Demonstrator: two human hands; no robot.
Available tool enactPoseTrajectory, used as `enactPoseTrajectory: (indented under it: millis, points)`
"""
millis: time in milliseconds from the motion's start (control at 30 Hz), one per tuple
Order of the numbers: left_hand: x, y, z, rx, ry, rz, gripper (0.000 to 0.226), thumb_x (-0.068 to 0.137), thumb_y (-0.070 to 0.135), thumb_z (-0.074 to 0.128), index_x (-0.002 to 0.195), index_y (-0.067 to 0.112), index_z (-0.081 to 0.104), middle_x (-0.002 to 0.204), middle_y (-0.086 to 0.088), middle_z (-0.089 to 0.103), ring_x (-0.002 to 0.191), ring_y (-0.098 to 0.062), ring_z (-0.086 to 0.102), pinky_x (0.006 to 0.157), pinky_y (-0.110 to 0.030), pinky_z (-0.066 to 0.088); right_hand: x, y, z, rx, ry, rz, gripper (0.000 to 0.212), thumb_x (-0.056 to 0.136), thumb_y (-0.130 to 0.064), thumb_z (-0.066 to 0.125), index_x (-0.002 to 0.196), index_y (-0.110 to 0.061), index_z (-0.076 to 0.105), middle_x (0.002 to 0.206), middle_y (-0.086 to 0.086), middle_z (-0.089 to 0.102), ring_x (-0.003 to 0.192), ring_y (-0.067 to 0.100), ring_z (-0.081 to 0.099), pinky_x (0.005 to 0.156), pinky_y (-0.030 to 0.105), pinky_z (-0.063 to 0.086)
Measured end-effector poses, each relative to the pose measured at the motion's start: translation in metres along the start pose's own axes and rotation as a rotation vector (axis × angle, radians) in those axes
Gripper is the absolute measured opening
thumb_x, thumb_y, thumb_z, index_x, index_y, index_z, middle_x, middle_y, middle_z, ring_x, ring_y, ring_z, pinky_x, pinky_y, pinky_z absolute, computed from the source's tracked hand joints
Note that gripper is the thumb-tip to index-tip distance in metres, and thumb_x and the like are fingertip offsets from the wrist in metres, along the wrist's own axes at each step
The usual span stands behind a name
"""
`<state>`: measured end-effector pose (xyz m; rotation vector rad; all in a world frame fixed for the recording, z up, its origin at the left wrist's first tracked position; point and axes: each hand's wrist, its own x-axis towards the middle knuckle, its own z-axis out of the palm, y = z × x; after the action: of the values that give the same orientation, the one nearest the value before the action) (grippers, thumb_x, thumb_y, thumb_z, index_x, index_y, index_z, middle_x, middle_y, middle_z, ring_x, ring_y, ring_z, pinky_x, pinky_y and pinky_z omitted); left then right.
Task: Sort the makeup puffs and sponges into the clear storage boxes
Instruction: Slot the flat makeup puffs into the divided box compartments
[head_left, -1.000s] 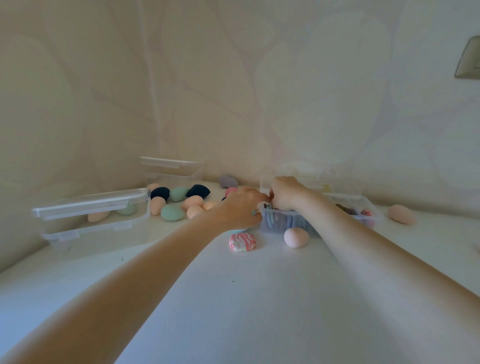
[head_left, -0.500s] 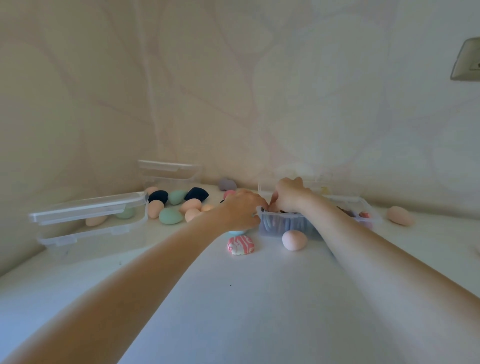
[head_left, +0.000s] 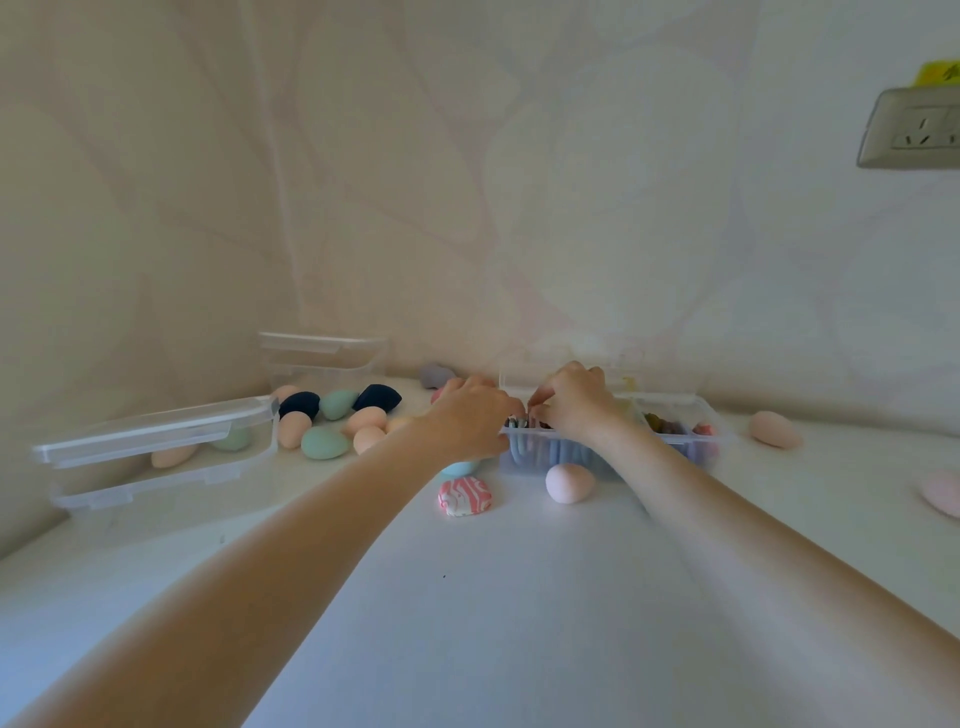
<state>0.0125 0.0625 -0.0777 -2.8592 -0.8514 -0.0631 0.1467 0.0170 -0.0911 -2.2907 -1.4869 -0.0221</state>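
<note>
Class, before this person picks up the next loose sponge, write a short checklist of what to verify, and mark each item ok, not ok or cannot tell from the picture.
1. Divided clear box open on top: ok, its lid is raised behind.
2. Left hand free: cannot tell; it rests at the box's left end, fingers hidden.
3. Right hand free: cannot tell; its fingers curl down into the left compartment over the upright puffs.
4. Loose pieces within reach: ok, the pink egg sponge and striped puff lie just in front of the box.
5. Room left in that compartment: cannot tell, hands cover it.
</note>
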Motion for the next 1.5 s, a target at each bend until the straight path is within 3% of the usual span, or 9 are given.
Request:
enactPoseTrajectory:
  millis: [333, 600, 867, 1100, 1200, 1300, 1367, 1433, 1500]
  points:
    - [0.015, 0.008, -0.016, -0.121, -0.178, -0.109, 0.044, 0.089, 0.009, 0.038, 0.123, 0.028, 0.058, 0.121, 0.0, 0.059, 0.119, -0.024, 0.047, 0.099, -0.037, 0.039, 0.006, 0.003, 0.006, 0.074, -0.033, -0.014, 0.024, 0.085, -0.029, 0.056, 0.091, -0.017, 0.076, 0.111, 0.008, 0.064, 0.113, 0.029, 0.048, 0.087, 0.032, 0.035]
    - [0.032, 0.017, -0.015, 0.111, 0.023, -0.247, 0.03, 0.091, 0.01, 0.048, 0.12, 0.011, 0.056, 0.126, -0.006, 0.051, 0.124, -0.027, 0.035, 0.098, -0.033, 0.031, 0.012, 0.003, 0.013, 0.154, 0.027, 0.066, 0.022, 0.082, -0.014, 0.054, 0.092, -0.01, 0.072, 0.106, 0.008, 0.066, 0.111, 0.029, 0.049, 0.079, 0.029, 0.028]
    - [0.04, 0.032, -0.008, 0.209, 0.018, -0.329, 0.032, 0.092, 0.031, 0.054, 0.12, 0.016, 0.054, 0.131, -0.007, 0.046, 0.127, -0.025, 0.031, 0.106, -0.038, 0.024, 0.009, 0.005, 0.01, 0.178, 0.031, 0.047, 0.017, 0.078, -0.023, 0.067, 0.085, -0.008, 0.071, 0.101, 0.01, 0.068, 0.106, 0.031, 0.053, 0.08, 0.03, 0.032]
    - [0.043, 0.033, -0.016, 0.005, -0.158, -0.379, 0.008, 0.088, 0.017, 0.051, 0.088, 0.012, 0.046, 0.113, -0.007, 0.052, 0.123, -0.027, 0.032, 0.089, -0.037, 0.028, 0.005, 0.005, 0.01, 0.125, 0.015, 0.009, 0.009, 0.077, -0.019, 0.066, 0.081, -0.011, 0.066, 0.084, 0.01, 0.059, 0.091, 0.03, 0.047, 0.081, 0.032, 0.036]
    - [0.046, 0.037, -0.015, 0.07, -0.159, -0.354, 0.019, 0.09, 0.018, 0.048, 0.108, 0.015, 0.052, 0.119, -0.006, 0.051, 0.13, -0.027, 0.029, 0.101, -0.041, 0.026, 0.003, 0.005, 0.006, 0.118, -0.002, 0.014, 0.02, 0.078, -0.016, 0.063, 0.063, -0.012, 0.051, 0.072, 0.008, 0.051, 0.082, 0.03, 0.041, 0.08, 0.035, 0.039]
    - [0.047, 0.047, -0.014, 0.242, -0.086, -0.319, 0.038, 0.094, 0.03, 0.043, 0.131, 0.019, 0.047, 0.14, -0.005, 0.043, 0.143, -0.027, 0.013, 0.116, -0.053, 0.003, 0.0, 0.006, 0.003, 0.093, 0.004, 0.025, 0.037, 0.083, -0.009, 0.054, 0.054, -0.014, 0.032, 0.058, 0.004, 0.038, 0.079, 0.029, 0.035, 0.071, 0.031, 0.035]
    - [0.045, 0.046, -0.015, 0.19, -0.078, -0.331, 0.029, 0.094, 0.028, 0.044, 0.12, 0.018, 0.052, 0.134, -0.005, 0.048, 0.14, -0.026, 0.017, 0.116, -0.054, 0.005, -0.002, 0.006, 0.002, 0.12, -0.001, 0.036, 0.034, 0.081, -0.009, 0.055, 0.053, -0.013, 0.037, 0.058, 0.004, 0.042, 0.079, 0.03, 0.038, 0.072, 0.033, 0.038]
    - [0.043, 0.039, -0.016, 0.062, -0.103, -0.38, 0.009, 0.09, 0.023, 0.049, 0.088, 0.015, 0.052, 0.123, -0.005, 0.054, 0.131, -0.025, 0.028, 0.112, -0.05, 0.019, -0.002, 0.005, 0.005, 0.144, 0.01, 0.032, 0.016, 0.078, -0.014, 0.061, 0.064, -0.01, 0.058, 0.075, 0.008, 0.062, 0.088, 0.035, 0.05, 0.084, 0.037, 0.044]
    - [0.04, 0.032, -0.015, -0.044, -0.124, -0.419, 0.025, 0.088, 0.022, 0.051, 0.068, 0.014, 0.039, 0.12, -0.007, 0.055, 0.125, -0.026, 0.033, 0.108, -0.045, 0.027, -0.001, 0.003, 0.008, 0.153, 0.023, 0.035, 0.012, 0.076, -0.016, 0.064, 0.082, -0.008, 0.07, 0.093, 0.009, 0.069, 0.1, 0.034, 0.054, 0.091, 0.037, 0.045]
